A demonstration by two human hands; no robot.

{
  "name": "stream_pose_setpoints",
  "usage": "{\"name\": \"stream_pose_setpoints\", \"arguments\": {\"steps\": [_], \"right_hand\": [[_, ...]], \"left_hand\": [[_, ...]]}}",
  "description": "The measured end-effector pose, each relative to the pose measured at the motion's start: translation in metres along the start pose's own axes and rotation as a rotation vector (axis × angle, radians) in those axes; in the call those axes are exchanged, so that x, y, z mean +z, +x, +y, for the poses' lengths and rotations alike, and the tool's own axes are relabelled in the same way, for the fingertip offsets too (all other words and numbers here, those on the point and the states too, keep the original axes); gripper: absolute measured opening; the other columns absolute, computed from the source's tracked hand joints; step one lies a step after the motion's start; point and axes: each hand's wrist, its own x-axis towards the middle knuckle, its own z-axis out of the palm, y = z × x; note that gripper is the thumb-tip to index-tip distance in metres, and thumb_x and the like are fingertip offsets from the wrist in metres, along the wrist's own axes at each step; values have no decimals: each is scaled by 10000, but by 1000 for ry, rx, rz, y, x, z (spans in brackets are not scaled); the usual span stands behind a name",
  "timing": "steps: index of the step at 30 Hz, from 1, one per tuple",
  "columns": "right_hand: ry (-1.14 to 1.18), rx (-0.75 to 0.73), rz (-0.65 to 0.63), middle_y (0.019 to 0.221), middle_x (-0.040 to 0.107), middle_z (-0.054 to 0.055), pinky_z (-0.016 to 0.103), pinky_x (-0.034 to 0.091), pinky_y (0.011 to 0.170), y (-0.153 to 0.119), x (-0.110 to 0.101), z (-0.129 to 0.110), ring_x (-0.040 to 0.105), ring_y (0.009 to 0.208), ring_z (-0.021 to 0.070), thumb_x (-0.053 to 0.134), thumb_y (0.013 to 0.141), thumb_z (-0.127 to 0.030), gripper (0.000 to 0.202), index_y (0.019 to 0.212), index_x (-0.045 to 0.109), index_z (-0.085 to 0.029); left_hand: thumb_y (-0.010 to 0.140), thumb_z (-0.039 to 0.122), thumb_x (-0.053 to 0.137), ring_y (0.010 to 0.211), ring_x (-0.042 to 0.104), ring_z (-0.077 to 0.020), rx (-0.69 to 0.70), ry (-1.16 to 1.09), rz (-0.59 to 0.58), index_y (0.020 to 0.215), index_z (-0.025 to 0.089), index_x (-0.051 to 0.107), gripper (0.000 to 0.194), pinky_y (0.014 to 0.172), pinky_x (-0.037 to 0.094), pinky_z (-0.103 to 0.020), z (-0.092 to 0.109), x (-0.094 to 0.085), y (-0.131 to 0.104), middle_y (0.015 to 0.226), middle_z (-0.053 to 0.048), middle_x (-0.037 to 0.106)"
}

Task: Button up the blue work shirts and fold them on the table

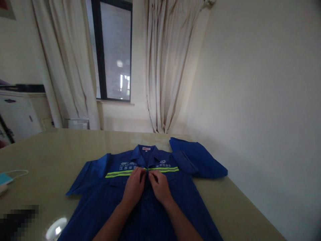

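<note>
A blue short-sleeved work shirt (100, 201) lies spread front side up on the table, its collar pointing away from me. Yellow-green reflective bands and white lettering cross its chest. At the front opening, just below the collar, my left hand (135, 184) pinches the shirt's edge with bent fingers. My right hand (159, 185) faces it from the other side of the opening, thumb and fingers closed on the cloth too. The fingertips nearly meet at the level of the bands. Any button between them is too small to make out.
A folded blue garment (205, 159) lies by the shirt's right sleeve, near the wall. On the table's (50, 150) left are a light blue mask (5, 179), a shiny round object (56, 229) and a pixelated dark patch. Curtains, a window and a white cabinet (18, 113) stand behind.
</note>
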Motion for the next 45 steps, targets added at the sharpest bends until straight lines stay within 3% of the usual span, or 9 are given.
{"name": "stream_pose_setpoints", "arguments": {"steps": [8,14,19,23,28,32,36,39,45], "right_hand": [[-34,21,-22,813,717,5,251,462,669,2,1,6,664,726,186,502,921,-225,224,1012,706,-234],[-91,59,-7,832,717,7,242,462,694,2,1,-2,673,763,183,530,887,-171,159,916,675,-231],[-127,62,25,839,702,12,249,443,702,4,0,-7,645,775,181,593,857,-156,110,846,680,-222],[-90,84,43,795,671,-8,240,412,684,5,1,-4,607,746,164,619,823,-146,89,813,675,-214],[-63,180,47,781,664,-21,231,399,669,8,4,0,586,731,154,637,804,-167,64,812,683,-210],[-69,259,51,763,675,-20,231,395,647,11,7,7,588,713,154,648,809,-220,51,814,698,-209],[-24,271,21,715,688,-12,225,406,619,15,6,11,604,686,158,645,801,-231,80,785,713,-192],[-9,239,3,663,682,-15,227,410,606,16,3,10,612,663,159,620,826,-238,139,737,715,-188],[-5,115,145,827,731,37,279,484,738,10,0,7,664,779,198,554,896,-261,188,874,729,-196]], "left_hand": [[963,238,451,915,687,-229,-35,-9,-42,949,235,683,233,853,519,-362,8,-6,0,983,-55,713],[956,361,495,981,722,-251,-121,-82,-80,1059,241,701,259,896,527,-380,8,-8,2,1051,-67,776],[880,391,551,928,744,-253,-230,-209,-130,1004,225,702,256,864,540,-366,4,-11,5,975,-60,796],[857,351,553,843,732,-224,-204,-245,-179,973,229,660,200,791,528,-331,0,-14,10,892,-32,775],[853,232,527,682,651,-180,-138,-113,-252,1001,242,568,154,639,449,-267,-2,-16,13,719,41,654],[884,173,515,828,678,-197,-74,68,-322,1043,256,609,202,734,459,-280,-2,-18,10,807,14,694],[921,175,536,1043,676,-242,38,258,-299,1152,278,649,277,918,467,-350,2,-20,6,1093,-51,738],[946,205,540,1024,675,-270,112,377,-291,1097,283,686,223,927,462,-380,5,-19,4,1070,-61,740],[1028,259,397,915,671,-231,-37,392,-256,960,255,664,276,852,470,-335,-3,-18,7,922,-41,722]]}}
